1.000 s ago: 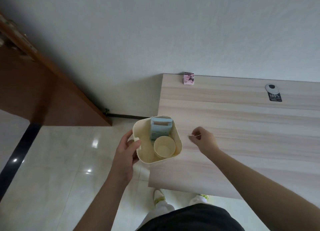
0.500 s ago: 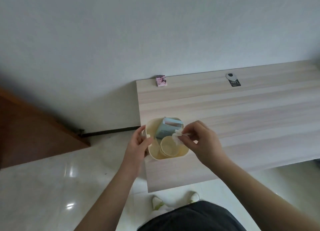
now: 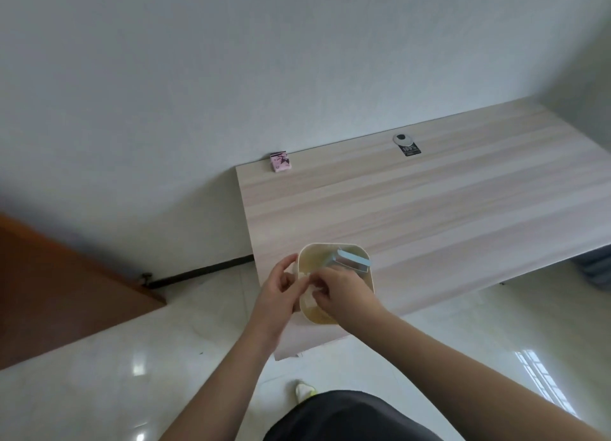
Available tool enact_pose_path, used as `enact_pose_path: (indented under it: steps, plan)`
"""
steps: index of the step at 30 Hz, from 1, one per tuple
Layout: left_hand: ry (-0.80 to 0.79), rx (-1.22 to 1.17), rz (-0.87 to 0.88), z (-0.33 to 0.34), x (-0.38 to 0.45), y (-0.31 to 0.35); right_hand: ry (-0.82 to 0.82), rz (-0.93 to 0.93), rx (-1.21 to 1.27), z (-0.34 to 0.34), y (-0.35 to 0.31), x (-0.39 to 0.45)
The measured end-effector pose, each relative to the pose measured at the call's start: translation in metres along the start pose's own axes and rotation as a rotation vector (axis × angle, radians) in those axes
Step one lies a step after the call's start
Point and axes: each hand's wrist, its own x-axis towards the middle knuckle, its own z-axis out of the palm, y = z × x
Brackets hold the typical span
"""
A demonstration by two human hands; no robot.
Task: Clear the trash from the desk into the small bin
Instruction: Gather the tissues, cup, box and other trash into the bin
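A small cream bin (image 3: pixel 330 247) stands at the near left corner of the light wooden desk (image 3: pixel 429 209). A pale blue carton (image 3: pixel 353 261) leans inside it at the back. My left hand (image 3: pixel 281 290) grips the bin's left rim. My right hand (image 3: pixel 344 296) is over the bin's opening, fingers pinched on a small white scrap of paper (image 3: pixel 310 288), and it hides the paper cup seen there before.
A small pink box (image 3: pixel 280 162) lies at the desk's far left corner by the wall. A round grey cable port with a black label (image 3: pixel 407 143) is farther right along the back edge. A brown door (image 3: pixel 59 292) stands to the left over glossy floor tiles.
My right hand picked a white scrap off the desk, carried it left and lowered it into the bin's opening. My left hand kept hold of the bin's rim.
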Motion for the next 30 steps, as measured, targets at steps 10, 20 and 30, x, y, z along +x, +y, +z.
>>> enact_pose_path:
  steps: [10,20,30]
  plan:
    - [0.083,-0.09,-0.027,-0.01,-0.068,-0.016,0.112,-0.005,0.093,-0.01,-0.013,-0.07]
    - [0.217,-0.148,-0.073,-0.069,-0.104,-0.013,0.215,-0.163,-0.027,-0.008,-0.049,-0.076]
    - [0.22,-0.187,-0.085,-0.202,-0.084,0.003,0.253,-0.176,-0.313,0.058,-0.142,0.003]
